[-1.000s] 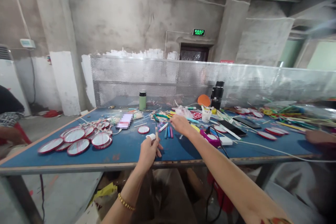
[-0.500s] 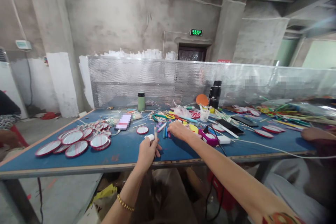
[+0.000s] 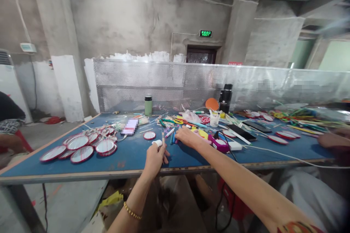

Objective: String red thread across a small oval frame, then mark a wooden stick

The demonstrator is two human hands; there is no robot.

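Note:
My left hand (image 3: 156, 157) is closed around a thin, pale flat stick (image 3: 163, 137) that points up from the fingers. A white wrap (image 3: 157, 143) sits at its index finger or thumb; which one I cannot tell. Stretched out over the pile of pens, my right hand (image 3: 186, 136) has its fingers curled downward; anything between the fingertips is hidden. Right beside them lie blue markers (image 3: 172, 138) and a white-and-purple pen (image 3: 170, 133). A round red-rimmed disc (image 3: 149, 135) rests on the blue table (image 3: 123, 164), beyond my left hand.
Several red-rimmed discs (image 3: 82, 154) are heaped at left, near a lit phone (image 3: 130, 126). A green bottle (image 3: 148, 105) and black flask (image 3: 225, 98) stand by the perforated screen (image 3: 153, 76). A purple device (image 3: 218, 143), cables and dark phones lie right. Another person's hand (image 3: 332, 141) is far right.
The whole view has shifted slightly. Both hands keep nearly the same places, the left with the stick and the right over the pens.

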